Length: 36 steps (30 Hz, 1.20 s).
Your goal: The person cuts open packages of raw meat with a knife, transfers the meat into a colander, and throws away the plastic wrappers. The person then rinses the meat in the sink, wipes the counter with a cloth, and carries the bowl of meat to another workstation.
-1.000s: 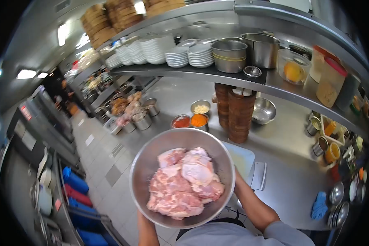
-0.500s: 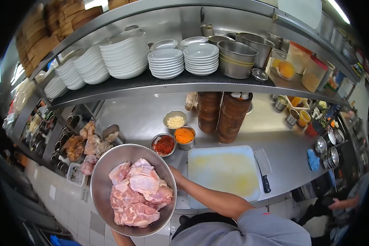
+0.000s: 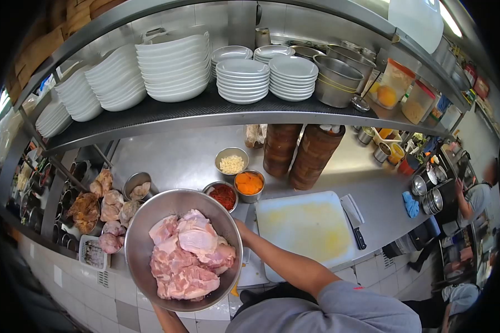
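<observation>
A large stainless steel bowl (image 3: 140,227) is held up in front of me, off the left part of the counter. Inside lie several pieces of raw chicken (image 3: 189,258), pale pink with some skin. At the bowl's right side is my right hand (image 3: 242,232), gripping it with fingers hidden behind the wall. My left hand is out of sight beneath the bowl; only the left forearm (image 3: 169,319) shows at its lower edge. Just beyond the rim stand small metal bowls of dark red chilli (image 3: 222,195), orange paste (image 3: 249,183) and chopped garlic (image 3: 231,163).
A stained white cutting board (image 3: 305,227) lies on the steel counter, with a black-handled knife (image 3: 356,230) and a cleaver (image 3: 352,208) beside it. Raw meat (image 3: 111,204) sits at the left. Stacked white plates (image 3: 241,80) fill the shelf above. Another person (image 3: 476,200) is at the far right.
My view has shifted slightly, so the shelf and counter appear moved. The bowl of chicken stays in both hands. The person at the right now shows more fully.
</observation>
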Each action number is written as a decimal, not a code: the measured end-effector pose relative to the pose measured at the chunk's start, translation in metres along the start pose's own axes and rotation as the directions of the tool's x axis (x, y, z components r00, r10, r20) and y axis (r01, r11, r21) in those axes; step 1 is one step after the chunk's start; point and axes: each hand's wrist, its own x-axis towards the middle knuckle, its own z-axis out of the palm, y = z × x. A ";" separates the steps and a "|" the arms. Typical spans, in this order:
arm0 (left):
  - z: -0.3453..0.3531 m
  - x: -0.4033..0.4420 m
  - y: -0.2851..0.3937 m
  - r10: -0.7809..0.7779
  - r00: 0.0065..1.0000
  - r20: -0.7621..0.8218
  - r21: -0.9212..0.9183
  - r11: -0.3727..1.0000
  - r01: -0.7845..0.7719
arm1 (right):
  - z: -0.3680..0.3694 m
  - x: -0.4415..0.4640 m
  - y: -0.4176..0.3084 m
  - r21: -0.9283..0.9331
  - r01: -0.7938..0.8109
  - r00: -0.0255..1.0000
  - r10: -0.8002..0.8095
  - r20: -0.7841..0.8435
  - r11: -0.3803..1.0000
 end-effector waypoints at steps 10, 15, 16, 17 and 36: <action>-0.014 0.000 -0.015 0.015 0.998 -0.060 0.010 1.000 -0.014 | -0.086 -0.042 -0.046 -0.353 0.118 0.861 -0.273 -0.429 0.928; -0.063 -0.043 -0.075 0.233 0.942 -0.243 0.084 0.972 -0.219 | -0.221 -0.092 -0.080 -0.429 0.194 0.484 -0.466 -0.741 0.882; -0.085 -0.048 -0.092 0.201 0.934 -0.296 0.086 0.979 -0.184 | -0.254 -0.084 -0.085 -0.634 0.103 0.289 -0.632 -0.718 0.767; -0.107 -0.050 -0.107 0.171 0.922 -0.348 0.088 0.985 -0.150 | -0.277 -0.077 -0.093 -0.781 -0.036 0.101 -0.775 -0.624 0.624; -0.069 -0.250 -0.271 0.343 0.734 -0.586 0.588 0.804 0.094 | -0.374 -0.018 -0.194 -0.805 0.198 0.533 -0.751 -0.390 0.559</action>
